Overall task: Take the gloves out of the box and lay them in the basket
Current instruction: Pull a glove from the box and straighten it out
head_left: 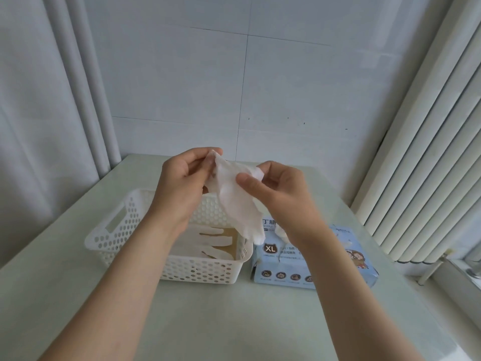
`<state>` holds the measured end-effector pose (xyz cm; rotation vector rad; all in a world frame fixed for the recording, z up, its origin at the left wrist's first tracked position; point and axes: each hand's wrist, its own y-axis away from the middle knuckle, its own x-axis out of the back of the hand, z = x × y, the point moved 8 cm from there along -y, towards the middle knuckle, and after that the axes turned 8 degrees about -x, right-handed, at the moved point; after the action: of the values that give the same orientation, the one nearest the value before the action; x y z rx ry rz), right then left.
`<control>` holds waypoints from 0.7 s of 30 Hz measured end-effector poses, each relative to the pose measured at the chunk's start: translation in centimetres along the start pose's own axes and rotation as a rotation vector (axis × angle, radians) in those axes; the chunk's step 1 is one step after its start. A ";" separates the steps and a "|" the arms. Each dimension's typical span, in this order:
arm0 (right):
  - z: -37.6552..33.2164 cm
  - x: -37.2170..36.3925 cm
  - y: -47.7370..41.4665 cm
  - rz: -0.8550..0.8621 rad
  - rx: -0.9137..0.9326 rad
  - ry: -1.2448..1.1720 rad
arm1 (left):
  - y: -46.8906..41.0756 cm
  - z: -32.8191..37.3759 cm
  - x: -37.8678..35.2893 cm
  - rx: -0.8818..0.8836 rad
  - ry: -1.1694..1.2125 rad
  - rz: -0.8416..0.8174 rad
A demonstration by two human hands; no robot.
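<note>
A crumpled white glove (235, 198) hangs in the air above the gap between basket and box. My left hand (182, 178) pinches its upper left edge and my right hand (276, 188) pinches its upper right edge. The white perforated basket (117, 230) stands on the table at centre left, with white gloves (213, 239) lying flat on its bottom. The light blue glove box (322, 259) marked XL lies just right of the basket, partly hidden by my right forearm; a bit of white glove sticks out of its top.
The pale green table (234, 321) meets a tiled wall at the back. A white curtain (52, 100) hangs at the left. A white ribbed radiator (429, 165) stands beyond the table's right edge.
</note>
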<state>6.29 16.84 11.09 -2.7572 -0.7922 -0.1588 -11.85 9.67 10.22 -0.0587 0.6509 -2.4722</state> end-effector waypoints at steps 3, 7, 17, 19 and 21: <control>-1.1 -0.3 0.5 -0.070 0.026 -0.131 | 0.2 0.6 0.3 -0.008 -0.019 0.045; -1.1 -0.1 0.4 -0.007 0.048 -0.131 | 0.7 0.1 -0.9 0.172 0.032 -0.040; 0.8 1.0 0.2 0.016 -0.160 -0.027 | 0.7 -0.4 -0.5 0.108 -0.022 -0.001; 0.8 1.1 0.1 0.028 -0.150 -0.029 | 0.6 -0.4 -0.3 0.109 -0.032 0.014; 0.9 1.1 -0.1 0.035 -0.124 -0.070 | 0.7 -0.2 -0.5 0.128 -0.012 0.017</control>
<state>7.19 17.69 10.49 -2.9060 -0.7762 -0.1092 -11.09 9.51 9.72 -0.0190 0.4851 -2.4888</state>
